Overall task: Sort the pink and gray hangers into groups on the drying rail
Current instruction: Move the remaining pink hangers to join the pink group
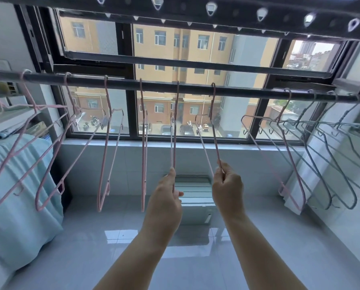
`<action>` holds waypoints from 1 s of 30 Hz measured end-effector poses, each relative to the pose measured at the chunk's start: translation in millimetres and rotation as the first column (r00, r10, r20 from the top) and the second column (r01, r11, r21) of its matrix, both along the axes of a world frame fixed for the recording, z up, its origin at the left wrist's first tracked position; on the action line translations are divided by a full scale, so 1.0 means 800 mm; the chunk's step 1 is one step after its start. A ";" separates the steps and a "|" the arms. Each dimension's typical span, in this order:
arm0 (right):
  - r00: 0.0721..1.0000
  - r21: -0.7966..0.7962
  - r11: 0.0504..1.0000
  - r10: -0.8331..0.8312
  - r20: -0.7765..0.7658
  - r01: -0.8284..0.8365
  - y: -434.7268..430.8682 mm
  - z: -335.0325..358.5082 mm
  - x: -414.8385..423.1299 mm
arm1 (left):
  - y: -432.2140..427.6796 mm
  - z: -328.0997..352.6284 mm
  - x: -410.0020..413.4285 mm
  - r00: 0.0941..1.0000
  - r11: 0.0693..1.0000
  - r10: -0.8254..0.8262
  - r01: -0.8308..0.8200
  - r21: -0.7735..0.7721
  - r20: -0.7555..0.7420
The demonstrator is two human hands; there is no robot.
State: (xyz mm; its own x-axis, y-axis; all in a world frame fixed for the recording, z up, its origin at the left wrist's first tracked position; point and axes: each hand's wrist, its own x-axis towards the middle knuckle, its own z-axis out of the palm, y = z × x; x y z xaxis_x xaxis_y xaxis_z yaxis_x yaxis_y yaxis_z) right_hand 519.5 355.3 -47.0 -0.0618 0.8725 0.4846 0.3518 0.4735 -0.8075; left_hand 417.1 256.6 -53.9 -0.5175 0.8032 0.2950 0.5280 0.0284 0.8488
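Note:
A dark drying rail (154,83) runs across the view in front of the window. Several pink hangers (103,155) hang along its left and middle. Several gray hangers (329,162) hang bunched at the right end, with one more pink hanger (287,155) just left of them. My left hand (167,191) grips the lower end of a pink hanger (173,141) hooked at the rail's middle. My right hand (227,187) grips the lower end of the neighbouring pink hanger (214,135) to its right. Both held hangers stay hooked on the rail.
A second rack bar with holes (195,9) spans overhead. A light blue cloth (18,195) covers something bulky at the left. A white tiled sill (174,144) runs under the window, with glossy pale floor below and a white wall at the right.

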 end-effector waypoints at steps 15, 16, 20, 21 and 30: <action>0.992 -0.128 0.990 0.078 0.101 -0.065 -0.015 0.002 -0.004 | -0.016 0.009 0.003 0.996 0.997 -0.012 0.019 0.073 -0.091; 0.989 -0.128 0.990 0.081 0.127 -0.065 -0.017 0.004 0.005 | -0.017 0.012 0.006 0.990 0.995 0.009 0.004 0.095 -0.138; 0.993 -0.021 0.999 -0.026 0.118 0.029 -0.013 0.016 0.065 | -0.008 0.024 0.026 0.970 0.973 0.052 0.005 0.232 -0.239; 0.987 0.034 0.995 -0.095 0.126 0.091 -0.006 0.019 0.084 | -0.004 0.025 0.034 0.973 0.973 0.019 0.035 0.227 -0.230; 0.954 -0.280 0.953 -0.027 0.300 0.115 0.093 0.015 0.211 | 0.066 0.012 0.115 0.991 0.999 -0.018 0.022 0.030 -0.135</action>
